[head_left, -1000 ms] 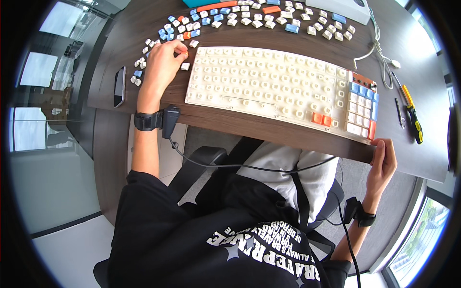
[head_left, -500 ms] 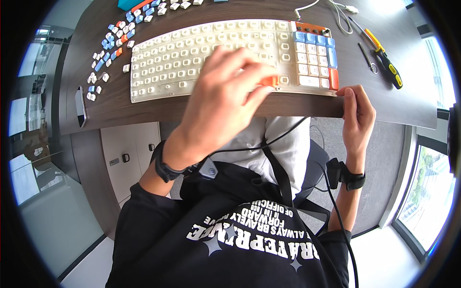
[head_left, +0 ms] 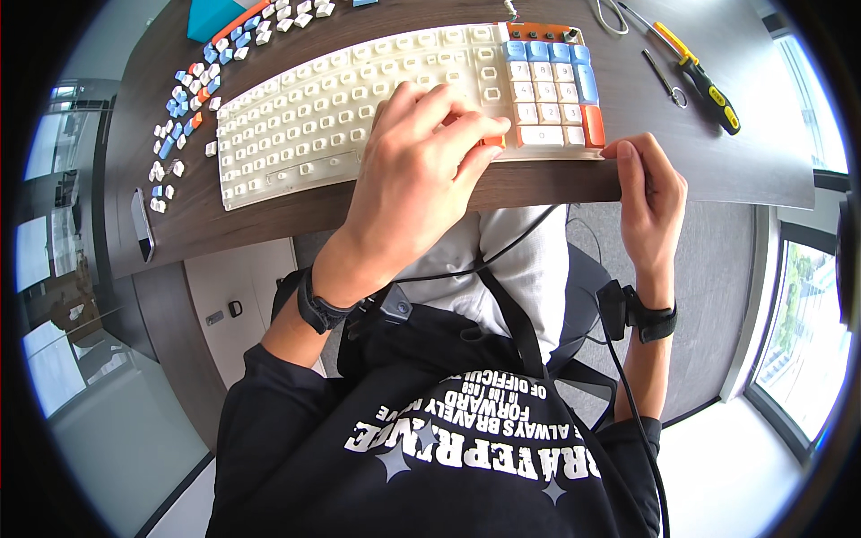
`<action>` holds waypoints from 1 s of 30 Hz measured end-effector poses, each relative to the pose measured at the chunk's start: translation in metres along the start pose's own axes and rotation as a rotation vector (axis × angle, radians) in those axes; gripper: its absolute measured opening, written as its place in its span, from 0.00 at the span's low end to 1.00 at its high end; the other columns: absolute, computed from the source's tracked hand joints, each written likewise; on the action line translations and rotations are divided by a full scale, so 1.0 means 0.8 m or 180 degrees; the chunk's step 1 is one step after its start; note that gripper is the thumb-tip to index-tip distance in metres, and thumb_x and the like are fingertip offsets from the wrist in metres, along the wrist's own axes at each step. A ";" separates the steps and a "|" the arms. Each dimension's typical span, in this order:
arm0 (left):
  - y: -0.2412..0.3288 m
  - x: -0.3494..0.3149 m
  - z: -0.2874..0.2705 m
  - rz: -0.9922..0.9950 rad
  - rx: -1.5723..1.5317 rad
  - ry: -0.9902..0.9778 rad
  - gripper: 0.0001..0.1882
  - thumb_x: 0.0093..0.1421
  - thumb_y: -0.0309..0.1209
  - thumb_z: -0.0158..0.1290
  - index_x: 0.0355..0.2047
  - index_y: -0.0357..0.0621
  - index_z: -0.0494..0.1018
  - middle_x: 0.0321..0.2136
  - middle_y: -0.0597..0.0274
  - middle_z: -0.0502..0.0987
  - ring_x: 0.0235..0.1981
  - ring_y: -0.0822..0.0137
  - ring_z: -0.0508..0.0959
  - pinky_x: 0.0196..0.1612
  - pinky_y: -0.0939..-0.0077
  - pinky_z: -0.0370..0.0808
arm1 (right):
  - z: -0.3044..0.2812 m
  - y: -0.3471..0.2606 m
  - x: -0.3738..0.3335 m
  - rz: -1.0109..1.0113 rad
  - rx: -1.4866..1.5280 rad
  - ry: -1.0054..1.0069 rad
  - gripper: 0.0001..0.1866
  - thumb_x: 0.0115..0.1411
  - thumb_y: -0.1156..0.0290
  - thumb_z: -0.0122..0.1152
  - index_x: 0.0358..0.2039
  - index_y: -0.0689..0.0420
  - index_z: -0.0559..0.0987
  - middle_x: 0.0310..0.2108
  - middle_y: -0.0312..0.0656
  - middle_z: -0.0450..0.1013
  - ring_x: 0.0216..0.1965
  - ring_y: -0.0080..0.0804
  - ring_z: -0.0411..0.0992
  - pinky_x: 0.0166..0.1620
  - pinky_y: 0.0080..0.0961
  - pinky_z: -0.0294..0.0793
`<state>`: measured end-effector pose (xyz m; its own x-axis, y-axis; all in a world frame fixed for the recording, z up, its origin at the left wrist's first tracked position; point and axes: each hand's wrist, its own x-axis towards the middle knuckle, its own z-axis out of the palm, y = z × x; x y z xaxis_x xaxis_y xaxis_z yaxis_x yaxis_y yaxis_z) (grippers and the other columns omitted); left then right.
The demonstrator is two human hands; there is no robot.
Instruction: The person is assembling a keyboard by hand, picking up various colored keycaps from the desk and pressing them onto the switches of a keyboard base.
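A cream keyboard (head_left: pixel 296 134) lies along the table's front edge. Most of its key positions have no caps, while the number pad (head_left: pixel 547 99) at its right end carries white, blue and orange ones. My left hand (head_left: pixel 417 170) reaches over the lower middle, thumb and fingers pinching an orange keycap (head_left: pixel 495 141) at the bottom row, just left of the number pad. Fingers partly cover that cap, so I cannot tell if it is seated. My right hand (head_left: pixel 653 184) is curled at the keyboard's front right corner, its fingertips gripping the edge.
Loose white, blue and orange keycaps (head_left: pixel 188 99) spread left of the keyboard and behind it, near a teal box (head_left: pixel 215 18). A phone (head_left: pixel 142 224) lies at the left edge. To the right are a yellow-and-black screwdriver (head_left: pixel 708 90), a thin rod with a ring (head_left: pixel 664 79) and a white cable (head_left: pixel 614 18).
My left hand has moved slightly right along the keyboard with the orange keycap, now covering a bare key position beside the number pad. My right hand stays at the corner. The whole view has shifted.
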<state>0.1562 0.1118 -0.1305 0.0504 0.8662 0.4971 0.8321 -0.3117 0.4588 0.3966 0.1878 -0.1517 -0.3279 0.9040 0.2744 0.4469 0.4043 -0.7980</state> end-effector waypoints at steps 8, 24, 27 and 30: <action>0.010 -0.011 0.007 0.0358 0.0818 0.0169 0.16 0.52 0.25 0.69 0.42 0.46 0.86 0.36 0.68 0.81 0.39 0.65 0.75 0.43 0.70 0.70 | 0.004 0.003 0.000 -0.0057 0.0163 0.0087 0.09 0.71 0.73 0.57 0.33 0.62 0.79 0.20 0.36 0.70 0.21 0.16 0.59 0.25 0.20 0.60; -0.002 -0.033 -0.043 -0.0226 0.0375 -0.0363 0.30 0.60 0.35 0.65 0.63 0.48 0.76 0.58 0.58 0.73 0.50 0.58 0.73 0.58 0.62 0.73 | -0.001 -0.001 -0.002 0.0093 0.0155 -0.0080 0.10 0.74 0.73 0.53 0.35 0.64 0.76 0.24 0.34 0.68 0.28 0.15 0.61 0.31 0.18 0.63; -0.044 -0.034 -0.094 -0.0437 0.0664 0.0088 0.23 0.62 0.29 0.63 0.59 0.45 0.78 0.49 0.57 0.77 0.48 0.57 0.76 0.54 0.63 0.75 | -0.003 0.009 -0.007 0.0071 0.0082 -0.0025 0.11 0.75 0.72 0.51 0.34 0.63 0.76 0.23 0.32 0.65 0.26 0.14 0.57 0.29 0.18 0.57; -0.107 -0.047 -0.162 -0.0885 0.1331 0.0342 0.16 0.63 0.29 0.62 0.51 0.43 0.82 0.43 0.57 0.78 0.46 0.57 0.76 0.52 0.62 0.75 | -0.004 0.019 -0.011 0.0138 0.0004 0.0058 0.13 0.75 0.71 0.50 0.34 0.62 0.76 0.21 0.29 0.60 0.24 0.14 0.51 0.27 0.20 0.48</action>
<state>0.0114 0.0555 -0.0926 -0.2430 0.8423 0.4811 0.9569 0.1267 0.2614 0.4089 0.1865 -0.1647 -0.2929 0.9230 0.2494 0.4593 0.3646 -0.8100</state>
